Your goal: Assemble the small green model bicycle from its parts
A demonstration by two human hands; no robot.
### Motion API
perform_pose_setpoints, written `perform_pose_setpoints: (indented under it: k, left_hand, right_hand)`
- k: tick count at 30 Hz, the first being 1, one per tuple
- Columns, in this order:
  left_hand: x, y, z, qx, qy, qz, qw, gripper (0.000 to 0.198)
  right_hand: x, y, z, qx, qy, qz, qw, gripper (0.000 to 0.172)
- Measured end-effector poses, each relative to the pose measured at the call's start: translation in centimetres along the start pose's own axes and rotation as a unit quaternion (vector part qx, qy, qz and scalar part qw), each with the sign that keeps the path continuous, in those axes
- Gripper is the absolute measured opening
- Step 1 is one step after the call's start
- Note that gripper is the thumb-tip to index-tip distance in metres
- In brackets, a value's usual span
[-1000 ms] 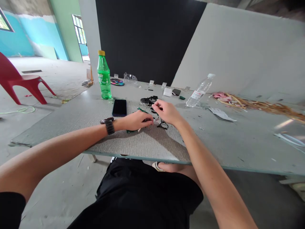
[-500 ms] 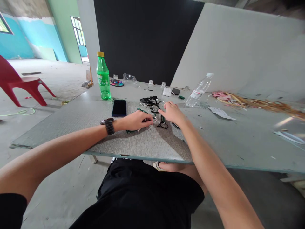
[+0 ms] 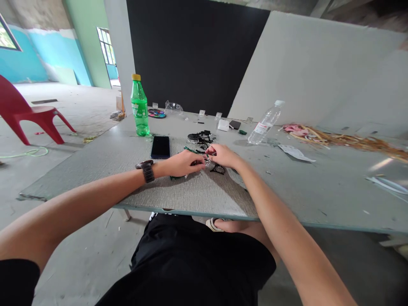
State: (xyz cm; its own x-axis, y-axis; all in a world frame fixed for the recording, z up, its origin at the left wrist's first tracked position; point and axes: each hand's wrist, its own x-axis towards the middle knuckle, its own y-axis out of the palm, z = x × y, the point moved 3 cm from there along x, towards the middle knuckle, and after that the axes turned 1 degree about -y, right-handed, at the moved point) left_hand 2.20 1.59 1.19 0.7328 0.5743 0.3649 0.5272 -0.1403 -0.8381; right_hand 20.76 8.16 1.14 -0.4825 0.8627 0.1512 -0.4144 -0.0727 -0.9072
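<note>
I see the grey table [image 3: 127,153] bearing everything within reach. My left hand [image 3: 183,163] curls loosely over a green-black strip [image 3: 190,149], pinning it flat, while my right hand [image 3: 223,155] pinches small beaded pieces [image 3: 207,159] beside it.

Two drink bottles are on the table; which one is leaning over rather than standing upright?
The clear bottle with the white cap, on the right, is tilted. The green bottle with the yellow cap, on the left, stands upright.

bright even daylight from left windows, soft shadows, sharp focus, wide-angle edge distortion
</note>
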Motion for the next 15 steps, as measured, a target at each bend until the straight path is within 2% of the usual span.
perform_pose_setpoints:
  k: [6,12,15]
  left_hand:
    - [0.0,-0.1,-0.1,-0.003,-0.010,0.006,1.000,0.030]
    - [0.1,0.0,0.0,-0.011,-0.014,0.007,1.000,0.029]
    - [0.1,0.1,0.2,-0.014,-0.013,0.006,1.000,0.028]
  right_hand:
    - [0.1,0.2,0.3,0.009,-0.031,0.014,0.999,0.015]
    - [-0.2,-0.8,-1.0,-0.013,0.010,0.015,1.000,0.010]
    - [-0.4,-1.0,-1.0,-0.002,0.007,0.021,1.000,0.009]
